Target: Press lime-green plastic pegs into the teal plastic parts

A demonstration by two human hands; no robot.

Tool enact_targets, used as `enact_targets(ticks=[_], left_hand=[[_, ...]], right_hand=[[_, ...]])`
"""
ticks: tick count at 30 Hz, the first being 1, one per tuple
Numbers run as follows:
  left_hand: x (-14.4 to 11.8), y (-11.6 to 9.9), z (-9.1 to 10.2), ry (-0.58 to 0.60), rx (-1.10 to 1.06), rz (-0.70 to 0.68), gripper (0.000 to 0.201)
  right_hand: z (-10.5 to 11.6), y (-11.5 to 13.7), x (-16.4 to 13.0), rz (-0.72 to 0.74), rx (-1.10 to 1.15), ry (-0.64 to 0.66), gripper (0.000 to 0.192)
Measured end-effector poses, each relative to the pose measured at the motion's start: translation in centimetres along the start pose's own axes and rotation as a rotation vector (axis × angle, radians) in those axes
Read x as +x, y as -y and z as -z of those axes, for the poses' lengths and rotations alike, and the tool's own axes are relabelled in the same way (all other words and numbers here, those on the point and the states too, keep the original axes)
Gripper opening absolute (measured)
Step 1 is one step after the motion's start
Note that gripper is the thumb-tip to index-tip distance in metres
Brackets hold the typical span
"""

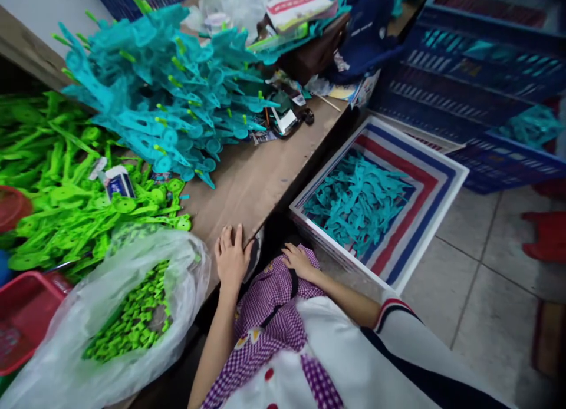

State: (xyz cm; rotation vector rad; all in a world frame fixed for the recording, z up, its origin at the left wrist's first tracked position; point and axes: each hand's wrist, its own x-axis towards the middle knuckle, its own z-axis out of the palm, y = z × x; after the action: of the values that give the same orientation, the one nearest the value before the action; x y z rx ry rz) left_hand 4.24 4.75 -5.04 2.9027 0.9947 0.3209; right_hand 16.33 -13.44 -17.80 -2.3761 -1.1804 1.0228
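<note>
My left hand (232,259) lies at the edge of the wooden table (247,182), fingers outstretched and holding nothing. On my lap rests my right hand (300,261), its fingers loosely extended over a purple checked apron (269,297), with nothing visible in it. To the left of my left hand is a clear plastic bag (190,261) with small green plastic pieces (137,315) inside. Beyond it spreads a heap of long bright green plastic parts (79,203). A tall pile of teal plastic parts (177,96), several with green pegs sticking out, covers the table behind.
Right of my lap stands a striped box (424,220) with teal parts (358,200) in it. Blue crates (446,102) are stacked behind it on the tiled floor (504,291). A red tray (30,315) sits at far left. Bags and papers (300,8) lie at the back.
</note>
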Motion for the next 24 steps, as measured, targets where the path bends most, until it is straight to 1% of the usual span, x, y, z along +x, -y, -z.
enact_targets(ticks=[5,10,14,18,21,24], left_hand=[[-0.1,0.0,-0.5,0.01,-0.017,0.028,0.059],[-0.1,0.0,-0.3,0.085,0.001,0.052,0.059],[0.1,0.2,0.3,0.142,0.028,0.064,0.058],[0.7,0.8,1.2,0.247,0.079,0.033,0.059],[1.1,1.0,1.8,0.343,0.155,0.014,0.059],[1.3,1.1,2.1,0.396,0.251,-0.011,0.059]], right_hand=[[0.1,0.6,0.7,-0.048,-0.026,0.047,0.046],[1.8,0.9,-1.0,-0.154,0.015,0.064,0.044],[4.0,1.5,-4.0,-0.229,0.106,0.091,0.04],[6.6,1.2,-8.3,-0.316,0.241,0.112,0.037],[8.6,-0.3,-11.5,-0.379,0.377,0.124,0.036],[10.2,-2.9,-13.7,-0.467,0.521,0.105,0.036]])
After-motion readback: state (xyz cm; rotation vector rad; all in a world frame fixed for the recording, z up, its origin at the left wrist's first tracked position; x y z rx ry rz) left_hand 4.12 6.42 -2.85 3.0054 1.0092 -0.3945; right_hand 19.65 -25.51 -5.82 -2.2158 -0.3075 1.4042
